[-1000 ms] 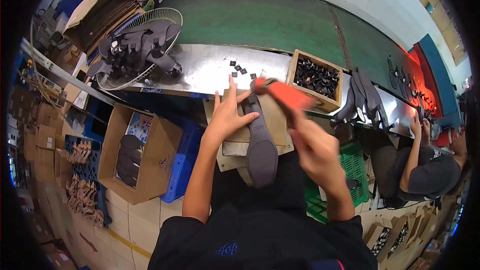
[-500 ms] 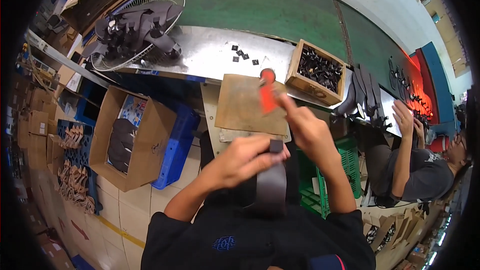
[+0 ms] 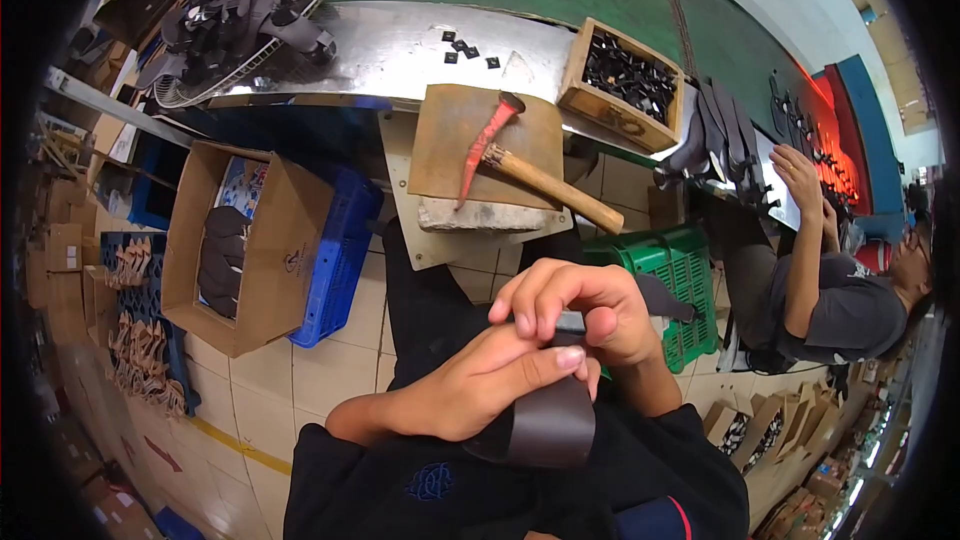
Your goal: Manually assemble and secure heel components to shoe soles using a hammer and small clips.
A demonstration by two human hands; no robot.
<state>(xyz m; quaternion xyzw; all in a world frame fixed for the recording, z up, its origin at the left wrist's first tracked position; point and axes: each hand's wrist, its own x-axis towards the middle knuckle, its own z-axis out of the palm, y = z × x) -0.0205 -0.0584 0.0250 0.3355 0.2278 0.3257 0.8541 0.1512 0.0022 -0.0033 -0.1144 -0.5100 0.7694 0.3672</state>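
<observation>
Against my front, both hands hold a dark brown shoe sole (image 3: pixel 553 430) with a small block-like heel end facing up. My left hand (image 3: pixel 490 380) is closed round its side, the thumb lying across it. Curled over the heel end are the fingers of my right hand (image 3: pixel 600 305), which hide part of it. A dark strip (image 3: pixel 662 296) shows beyond the right hand; I cannot tell whether it belongs to the same sole. A hammer (image 3: pixel 545 180) with a red head and wooden handle lies on the brown board (image 3: pixel 435 160), its handle past the edge.
Several small black square pieces (image 3: pixel 460 48) lie on the metal table (image 3: pixel 380 50). A wooden box (image 3: pixel 620 118) holds small black parts. A wire basket (image 3: pixel 180 95) of soles stands far left, a carton (image 3: pixel 285 240) below. A co-worker (image 3: pixel 830 310) sits right, beside a green crate (image 3: pixel 690 340).
My right hand has put the hammer down on the board and joined the left hand at the sole. The sole has shifted slightly lower and right.
</observation>
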